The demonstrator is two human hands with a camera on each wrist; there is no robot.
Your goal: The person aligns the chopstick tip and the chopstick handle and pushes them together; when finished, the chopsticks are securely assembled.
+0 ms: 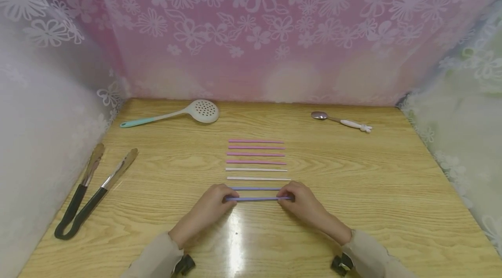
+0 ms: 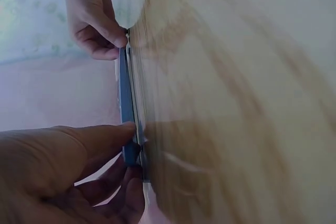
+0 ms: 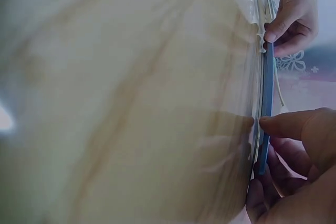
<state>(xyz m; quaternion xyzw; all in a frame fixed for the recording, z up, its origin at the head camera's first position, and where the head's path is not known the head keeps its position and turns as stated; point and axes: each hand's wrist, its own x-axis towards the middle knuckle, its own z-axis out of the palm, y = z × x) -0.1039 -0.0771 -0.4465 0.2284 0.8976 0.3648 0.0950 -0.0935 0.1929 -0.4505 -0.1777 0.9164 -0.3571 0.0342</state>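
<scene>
A blue chopstick [image 1: 256, 199] lies crosswise at the near end of a column of parallel chopsticks. My left hand [image 1: 215, 199] pinches its left end between thumb and fingers. At the other end, my right hand [image 1: 301, 199] pinches it too. In the left wrist view the same blue chopstick [image 2: 125, 87] runs between both hands, close to the tabletop. Just beyond it is a second blue chopstick [image 1: 255, 188]. Two white chopsticks, the nearer white chopstick [image 1: 256, 178] among them, follow, then several pink ones, such as the farthest pink chopstick [image 1: 255, 141].
Black-handled tongs [image 1: 94, 195] lie spread at the left of the wooden table [image 1: 372, 173]. A slotted skimmer [image 1: 168, 116] with a turquoise handle rests at the back left, a spoon [image 1: 341, 122] at the back right. Flowered cloth [image 1: 266, 51] hangs behind and at both sides.
</scene>
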